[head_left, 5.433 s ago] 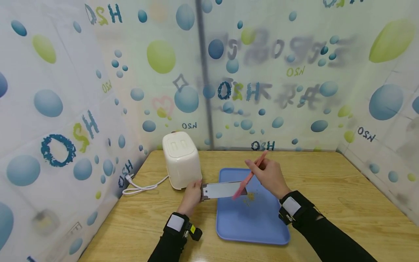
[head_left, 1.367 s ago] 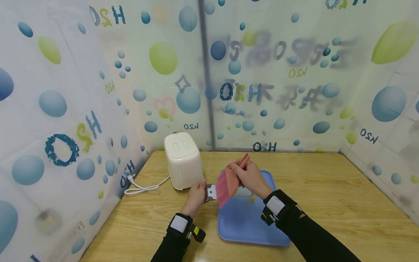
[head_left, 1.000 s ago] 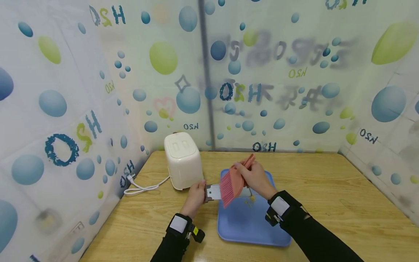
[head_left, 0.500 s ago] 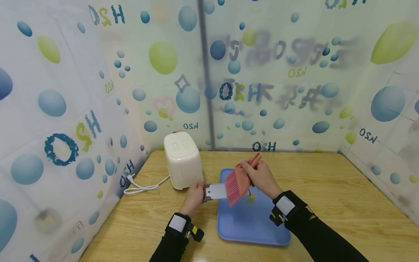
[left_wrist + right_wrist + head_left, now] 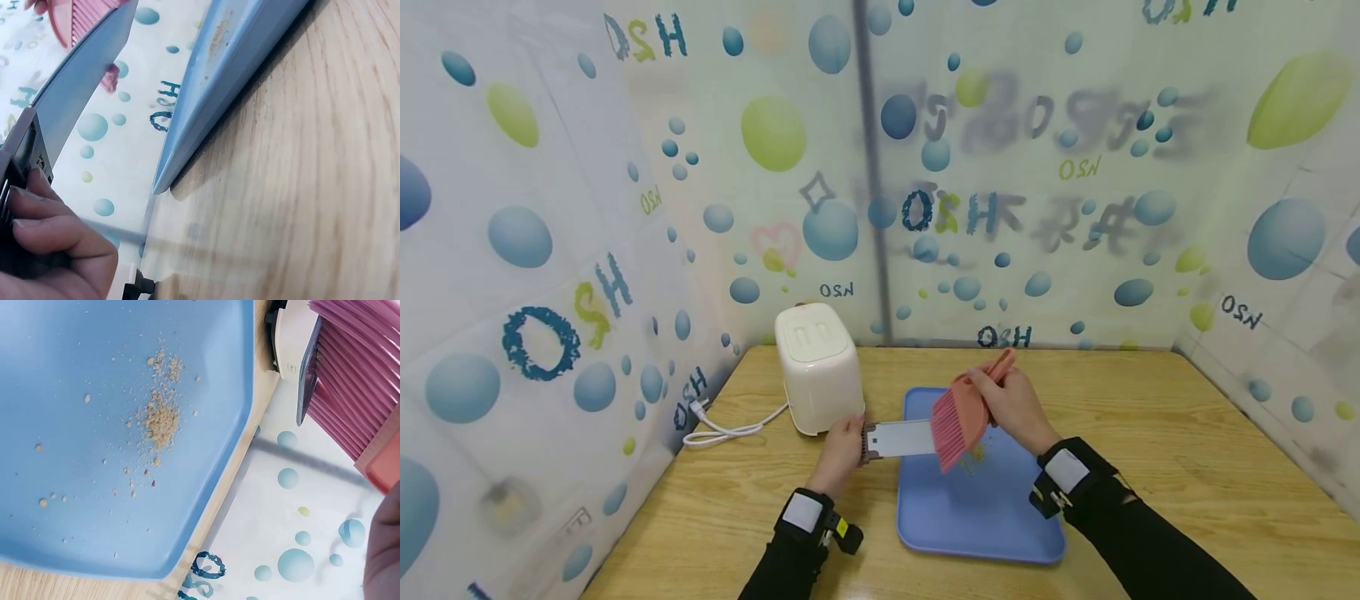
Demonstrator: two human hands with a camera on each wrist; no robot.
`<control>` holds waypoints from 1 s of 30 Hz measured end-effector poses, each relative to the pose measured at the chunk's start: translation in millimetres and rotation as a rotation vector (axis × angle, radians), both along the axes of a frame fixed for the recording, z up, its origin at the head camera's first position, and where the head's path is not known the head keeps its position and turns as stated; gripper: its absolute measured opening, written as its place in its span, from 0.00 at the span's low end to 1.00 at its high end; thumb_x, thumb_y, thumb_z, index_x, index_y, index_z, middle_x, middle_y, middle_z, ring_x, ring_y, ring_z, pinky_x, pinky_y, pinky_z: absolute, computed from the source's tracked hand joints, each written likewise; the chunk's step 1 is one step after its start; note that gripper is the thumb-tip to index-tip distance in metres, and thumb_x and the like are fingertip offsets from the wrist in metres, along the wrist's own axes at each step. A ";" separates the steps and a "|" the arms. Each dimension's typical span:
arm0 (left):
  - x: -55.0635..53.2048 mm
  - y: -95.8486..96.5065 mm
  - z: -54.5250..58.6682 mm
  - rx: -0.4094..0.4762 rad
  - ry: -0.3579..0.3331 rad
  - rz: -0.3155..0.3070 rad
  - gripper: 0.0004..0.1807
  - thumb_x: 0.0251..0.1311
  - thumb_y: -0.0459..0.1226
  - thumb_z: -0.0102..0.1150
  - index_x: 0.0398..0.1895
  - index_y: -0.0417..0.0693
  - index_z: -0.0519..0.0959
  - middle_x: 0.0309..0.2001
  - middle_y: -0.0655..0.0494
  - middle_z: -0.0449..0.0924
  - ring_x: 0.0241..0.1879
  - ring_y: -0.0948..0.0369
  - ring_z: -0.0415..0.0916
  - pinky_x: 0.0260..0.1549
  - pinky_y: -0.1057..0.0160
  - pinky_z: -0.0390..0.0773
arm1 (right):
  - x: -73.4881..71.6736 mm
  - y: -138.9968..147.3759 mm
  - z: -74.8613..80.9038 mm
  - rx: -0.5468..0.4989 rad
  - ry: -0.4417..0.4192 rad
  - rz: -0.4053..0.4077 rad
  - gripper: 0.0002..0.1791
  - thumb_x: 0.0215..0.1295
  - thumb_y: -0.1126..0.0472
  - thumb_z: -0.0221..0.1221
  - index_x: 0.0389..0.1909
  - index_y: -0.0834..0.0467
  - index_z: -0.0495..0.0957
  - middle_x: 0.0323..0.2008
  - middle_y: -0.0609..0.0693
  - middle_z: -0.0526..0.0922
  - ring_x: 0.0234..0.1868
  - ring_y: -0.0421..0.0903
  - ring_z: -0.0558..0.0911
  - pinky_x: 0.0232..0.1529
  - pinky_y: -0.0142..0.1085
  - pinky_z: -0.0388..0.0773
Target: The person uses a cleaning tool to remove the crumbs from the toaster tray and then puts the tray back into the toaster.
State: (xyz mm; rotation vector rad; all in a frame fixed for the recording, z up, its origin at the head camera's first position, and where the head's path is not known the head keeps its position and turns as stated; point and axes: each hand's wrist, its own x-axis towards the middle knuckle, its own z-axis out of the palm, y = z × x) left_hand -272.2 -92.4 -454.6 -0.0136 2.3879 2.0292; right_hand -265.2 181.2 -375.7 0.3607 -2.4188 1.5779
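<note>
My left hand (image 5: 838, 457) grips the dark grey end of a flat metal crumb tray (image 5: 901, 438), its thumb and fingers curled round that end in the left wrist view. The crumb tray reaches out over the upper left of a blue serving tray (image 5: 981, 525). A pink pastry brush (image 5: 958, 417) is pinched by its handle in my right hand (image 5: 1021, 410). Its bristles (image 5: 359, 375) lie across the crumb tray's far part and hide its tip. Below, a small heap of tan crumbs (image 5: 161, 425) with scattered bits lies on the blue tray.
A cream toaster (image 5: 820, 371) stands just behind my left hand. Its white cord (image 5: 730, 432) and plug lie on the wooden table (image 5: 1150, 442) to the left. A dotted curtain (image 5: 1037, 167) closes off the back and sides.
The brush has turned from edge-on to broadside since the oldest frame. Over the last second or so it has slid right along the crumb tray, away from my left hand, uncovering more metal.
</note>
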 end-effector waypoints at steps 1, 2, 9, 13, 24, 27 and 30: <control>-0.5 -0.3 -0.1 0.000 0.000 0.007 0.21 0.83 0.41 0.35 0.46 0.34 0.76 0.32 0.54 0.73 0.31 0.62 0.71 0.30 0.66 0.71 | -0.1 1.5 0.0 -0.001 0.004 0.004 0.22 0.79 0.51 0.53 0.48 0.68 0.80 0.14 0.50 0.75 0.10 0.45 0.70 0.13 0.35 0.68; -0.7 -0.6 -0.1 0.003 -0.001 0.011 0.21 0.82 0.41 0.36 0.46 0.34 0.76 0.32 0.54 0.73 0.31 0.62 0.71 0.30 0.66 0.71 | -0.2 2.8 0.0 -0.005 0.004 0.003 0.22 0.79 0.51 0.53 0.48 0.68 0.81 0.14 0.50 0.75 0.10 0.45 0.70 0.13 0.35 0.68; 1.0 -3.6 4.2 -0.002 -0.018 0.022 0.21 0.83 0.41 0.35 0.51 0.32 0.75 0.34 0.53 0.72 0.33 0.60 0.71 0.31 0.65 0.71 | 2.1 10.2 2.1 -0.023 -0.008 -0.024 0.23 0.79 0.50 0.52 0.48 0.69 0.81 0.14 0.51 0.75 0.11 0.46 0.70 0.13 0.36 0.68; 0.5 -5.0 4.2 -0.013 -0.017 0.023 0.22 0.83 0.41 0.35 0.51 0.30 0.74 0.34 0.52 0.71 0.33 0.60 0.70 0.32 0.65 0.71 | 3.1 14.5 2.2 -0.028 0.002 -0.037 0.23 0.79 0.50 0.53 0.48 0.69 0.80 0.15 0.51 0.75 0.11 0.46 0.70 0.13 0.36 0.68; -0.4 -6.9 1.0 -0.040 -0.009 0.036 0.20 0.82 0.40 0.36 0.46 0.34 0.76 0.32 0.54 0.71 0.31 0.60 0.70 0.30 0.64 0.71 | 2.9 28.8 -3.9 -0.037 -0.008 -0.076 0.24 0.80 0.50 0.51 0.50 0.70 0.79 0.17 0.50 0.76 0.13 0.42 0.70 0.14 0.34 0.69; -1.3 -8.2 0.2 -0.049 -0.007 0.033 0.21 0.82 0.41 0.36 0.47 0.34 0.76 0.33 0.53 0.71 0.32 0.60 0.70 0.32 0.64 0.70 | 3.2 30.6 -3.7 -0.069 -0.015 -0.085 0.24 0.80 0.50 0.51 0.49 0.70 0.80 0.18 0.51 0.77 0.13 0.42 0.71 0.14 0.34 0.69; -2.5 -10.2 -2.2 -0.047 -0.005 0.033 0.21 0.82 0.42 0.37 0.49 0.33 0.76 0.34 0.53 0.72 0.34 0.60 0.70 0.33 0.64 0.70 | 3.3 32.9 -3.8 -0.108 -0.026 -0.103 0.24 0.80 0.50 0.52 0.50 0.70 0.80 0.19 0.50 0.79 0.13 0.42 0.71 0.14 0.35 0.69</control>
